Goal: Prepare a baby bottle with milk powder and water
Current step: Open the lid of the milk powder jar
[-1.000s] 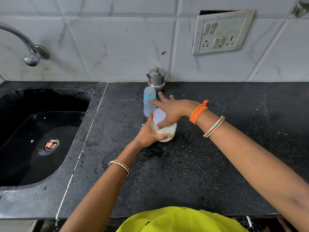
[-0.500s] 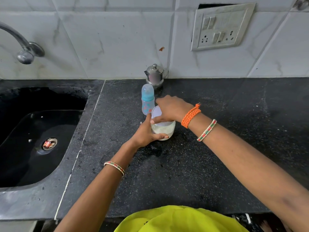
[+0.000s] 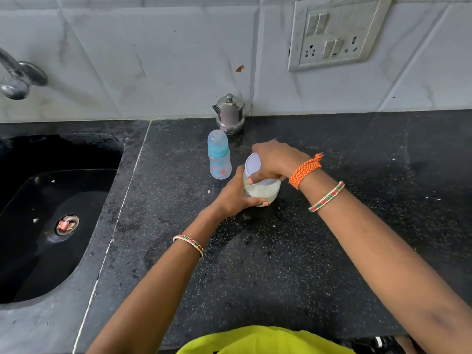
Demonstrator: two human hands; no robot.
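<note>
A clear jar of pale milk powder (image 3: 265, 191) stands on the black counter (image 3: 281, 251), topped by a white lid (image 3: 252, 162). My left hand (image 3: 236, 195) grips the jar's body from the left. From above, my right hand (image 3: 275, 159) curls over the lid and grips it. A small baby bottle (image 3: 219, 155) with a blue cap stands upright just left of and behind the jar, touched by neither hand. Behind the bottle, a small steel pot with a lid (image 3: 231, 113) sits against the wall.
A black sink (image 3: 51, 213) lies at the left with a steel tap (image 3: 18, 77) above it. A switch and socket panel (image 3: 337, 34) is on the tiled wall. Open counter stretches to the right and toward me.
My right hand went from straight fingers over the lid to curled fingers gripping it. My left hand kept its hold on the jar.
</note>
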